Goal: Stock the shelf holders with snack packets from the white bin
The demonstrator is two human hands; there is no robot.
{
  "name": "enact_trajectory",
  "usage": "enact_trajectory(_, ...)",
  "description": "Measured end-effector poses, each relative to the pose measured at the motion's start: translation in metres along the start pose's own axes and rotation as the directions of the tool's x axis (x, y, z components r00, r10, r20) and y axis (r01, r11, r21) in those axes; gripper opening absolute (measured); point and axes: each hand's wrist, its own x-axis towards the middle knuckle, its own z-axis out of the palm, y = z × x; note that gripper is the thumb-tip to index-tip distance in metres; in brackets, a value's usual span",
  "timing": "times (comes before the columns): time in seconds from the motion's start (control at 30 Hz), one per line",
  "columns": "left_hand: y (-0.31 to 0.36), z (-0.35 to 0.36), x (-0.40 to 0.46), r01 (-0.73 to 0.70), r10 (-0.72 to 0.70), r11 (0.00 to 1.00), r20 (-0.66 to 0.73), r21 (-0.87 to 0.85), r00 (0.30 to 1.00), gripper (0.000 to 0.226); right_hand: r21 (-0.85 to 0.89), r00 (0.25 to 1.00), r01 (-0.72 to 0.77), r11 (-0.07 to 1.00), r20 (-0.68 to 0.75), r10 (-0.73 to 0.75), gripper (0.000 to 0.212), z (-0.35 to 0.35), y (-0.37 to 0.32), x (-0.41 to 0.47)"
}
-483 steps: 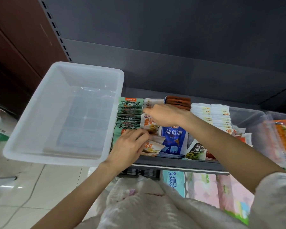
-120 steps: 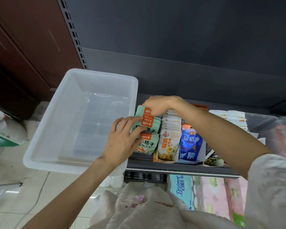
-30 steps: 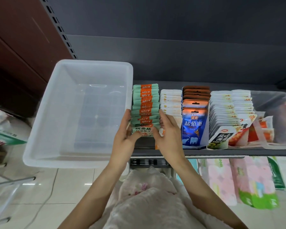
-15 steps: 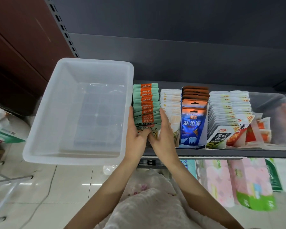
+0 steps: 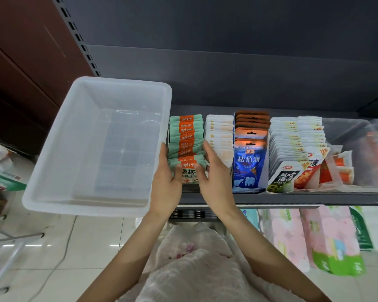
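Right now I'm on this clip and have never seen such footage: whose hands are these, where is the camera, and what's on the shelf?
There is no machine. A person wears a camera on the head, looking forward and down at their own bare hands. The left hand and right hand press from either side on the front of a row of green-and-orange snack packets standing on a dark shelf. Beside it stand white packets and blue packets. The white bin at the left holds no packets.
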Motion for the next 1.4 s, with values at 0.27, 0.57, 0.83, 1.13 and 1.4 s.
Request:
enact_trajectory(0.27,0.007,-0.001,0.011,-0.062,0.068,0.994,0.066,-0.094,0.996,0.07,0.043,0.992,0.126,0.991,-0.032,-0.124,0.054,-0.025,-0.007,0.007)
enact_trajectory(0.57,0.002,0.012,0.032,-0.081,0.08,0.997,0.049,0.006,0.996,0.071,-0.349,0.952,0.306,0.886,0.134,-0.276,0.045,-0.052,-0.018,0.069)
enact_trajectory(0.83,0.014,0.012,0.044,-0.029,0.035,0.993,0.057,-0.113,0.998,0.058,0.292,0.992,-0.017,0.956,0.128,-0.022,0.054,-0.002,-0.017,0.035)
enact_trajectory(1.13,0.013,0.001,0.054,0.096,-0.08,0.966,0.079,-0.241,0.994,0.049,0.389,0.985,-0.147,0.91,0.146,0.096,0.056,0.004,-0.028,0.043)
enact_trajectory(1.4,0.011,-0.001,0.063,0.034,-0.008,0.987,0.164,-0.156,0.986,0.054,0.095,0.994,0.049,0.994,0.095,-0.058,0.052,-0.007,-0.018,0.065)
